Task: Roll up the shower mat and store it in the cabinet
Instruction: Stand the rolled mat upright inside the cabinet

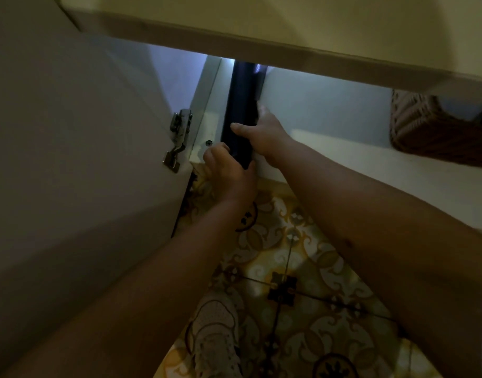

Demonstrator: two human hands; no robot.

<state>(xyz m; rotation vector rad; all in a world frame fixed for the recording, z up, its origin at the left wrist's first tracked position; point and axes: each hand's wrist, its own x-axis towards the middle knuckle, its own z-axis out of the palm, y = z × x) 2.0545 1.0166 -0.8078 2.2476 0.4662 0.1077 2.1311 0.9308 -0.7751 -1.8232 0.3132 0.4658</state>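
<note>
Both hands (242, 156) hold rolled mat (241, 110) inside cabinet (330, 110).

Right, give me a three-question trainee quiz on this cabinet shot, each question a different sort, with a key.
1. True or false: the rolled mat lies along the cabinet's left inner wall.
2. Which hand holds the mat's near end? A) left hand B) right hand
3. Fill in: the woven ______ sits at the right of the cabinet floor.

Key: 1 true; 2 A; 3 basket.
</note>
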